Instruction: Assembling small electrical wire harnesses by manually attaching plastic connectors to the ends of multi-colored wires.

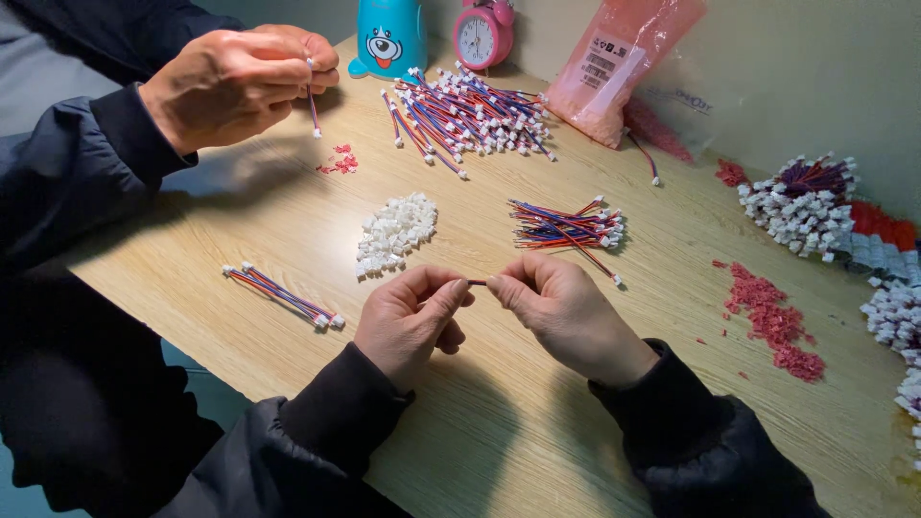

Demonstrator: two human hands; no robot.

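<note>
Item: red-purple wire lead (477, 282), which we pinch between left hand (408, 321) and right hand (566, 317) fingers; white connector housings (393, 233) lie just beyond, unfitted.

Light wooden table (537, 422) (grained) against pale wall (815, 77).

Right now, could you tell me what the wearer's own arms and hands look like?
Both hands are bare, with no gloves, rings or watch showing. The left hand and right hand come out of long black sleeves of a padded, slightly shiny jacket, with snug plain cuffs at the wrists.
</note>
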